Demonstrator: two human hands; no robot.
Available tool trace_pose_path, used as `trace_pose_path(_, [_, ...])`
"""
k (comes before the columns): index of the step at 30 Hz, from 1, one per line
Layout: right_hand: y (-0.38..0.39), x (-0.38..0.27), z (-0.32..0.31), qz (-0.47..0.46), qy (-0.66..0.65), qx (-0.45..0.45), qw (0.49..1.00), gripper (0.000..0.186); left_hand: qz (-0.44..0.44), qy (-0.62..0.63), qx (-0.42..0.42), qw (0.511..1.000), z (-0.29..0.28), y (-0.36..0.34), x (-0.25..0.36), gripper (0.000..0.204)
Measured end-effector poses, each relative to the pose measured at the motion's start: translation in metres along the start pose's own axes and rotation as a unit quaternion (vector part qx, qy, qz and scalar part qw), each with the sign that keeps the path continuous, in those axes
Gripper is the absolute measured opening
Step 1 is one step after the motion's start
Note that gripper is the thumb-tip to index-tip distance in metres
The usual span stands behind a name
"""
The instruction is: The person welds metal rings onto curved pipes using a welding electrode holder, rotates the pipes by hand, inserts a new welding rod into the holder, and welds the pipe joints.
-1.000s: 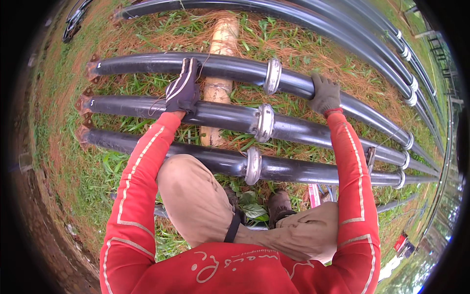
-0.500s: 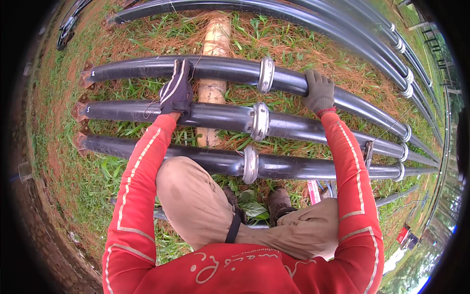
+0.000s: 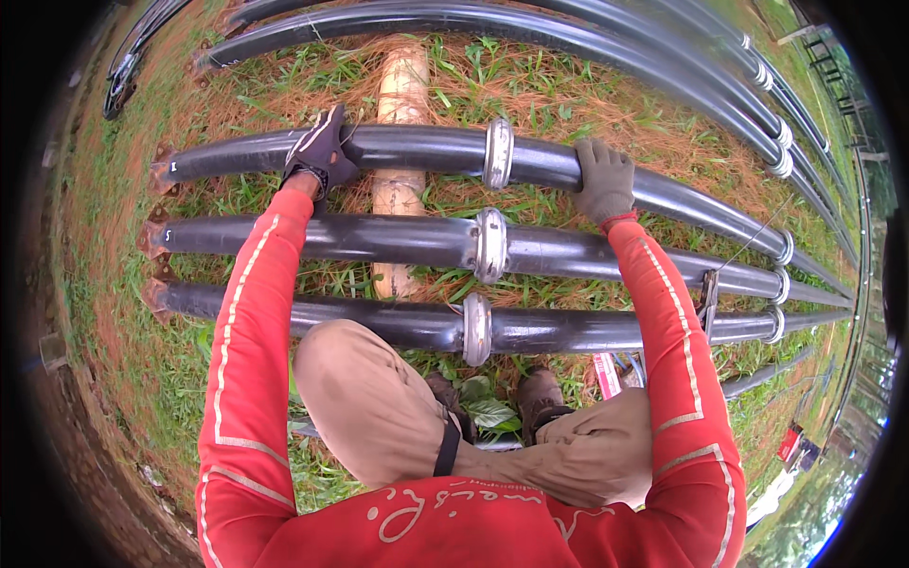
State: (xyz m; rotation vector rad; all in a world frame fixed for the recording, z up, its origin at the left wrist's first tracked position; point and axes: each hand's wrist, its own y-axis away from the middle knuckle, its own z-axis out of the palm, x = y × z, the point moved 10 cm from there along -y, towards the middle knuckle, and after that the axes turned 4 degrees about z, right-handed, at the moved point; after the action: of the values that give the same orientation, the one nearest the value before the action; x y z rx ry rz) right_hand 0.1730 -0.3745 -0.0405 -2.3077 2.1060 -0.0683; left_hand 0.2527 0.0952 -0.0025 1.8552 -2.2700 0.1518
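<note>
I have both gloved hands on the nearer-middle group's topmost black pipe (image 3: pixel 426 150), which has a silver ring collar (image 3: pixel 499 153). My left hand (image 3: pixel 320 151), in a dark glove with white stripes, grips it left of the collar; my right hand (image 3: pixel 603 178), in a grey glove, is wrapped over it right of the collar. Two similar pipes lie nearer me, one (image 3: pixel 388 237) in the middle, another (image 3: pixel 398 325) by my bent knee. They cross a pale log (image 3: pixel 393 279) and end at the left in rusty flanged plates (image 3: pixel 156 298). My fingertips are partly hidden.
More long black pipes (image 3: pixel 398 24) with collars run across the back and right. A dark coil (image 3: pixel 128 71) lies at upper left on grass strewn with dry needles (image 3: pixel 492 95). A red object (image 3: pixel 791 445) sits at lower right; a small red-and-white item (image 3: pixel 606 374) lies beside my boot (image 3: pixel 535 402).
The pipes and log sit lower and further left in the picture, along with both hands. My left hand is also slightly further left relative to the log. Both hands stay on the same pipe.
</note>
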Motion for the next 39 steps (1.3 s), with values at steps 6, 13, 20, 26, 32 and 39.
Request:
trace_pose_path(6, [0.006, 0.011, 0.006, 0.015, 0.015, -0.001, 1.0, 0.09, 0.006, -0.036, -0.038, 0.999, 0.01, 0.001, 0.03, 0.037])
trace_pose_path(13, [0.018, 0.005, -0.003, -0.012, 0.007, 0.067, 0.998, 0.088, -0.031, -0.048, 0.025, 0.998, 0.01, 0.017, 0.021, 0.047])
trace_pose_path(20, [0.021, 0.004, -0.001, -0.022, -0.008, 0.077, 0.997, 0.086, -0.056, -0.047, -0.013, 0.997, 0.009, 0.022, 0.026, 0.056])
trace_pose_path(26, [0.02, 0.01, -0.002, -0.026, 0.002, 0.076, 0.997, 0.093, -0.029, -0.046, 0.029, 0.998, 0.01, 0.019, 0.029, 0.05])
trace_pose_path(32, [-0.014, 0.011, -0.001, -0.039, 0.02, -0.164, 0.986, 0.084, -0.03, -0.046, 0.023, 0.998, -0.003, 0.025, 0.042, 0.034])
trace_pose_path(39, [-0.013, 0.009, 0.01, -0.022, -0.003, -0.174, 0.985, 0.081, -0.007, -0.068, 0.03, 0.997, 0.003, 0.025, 0.034, 0.034])
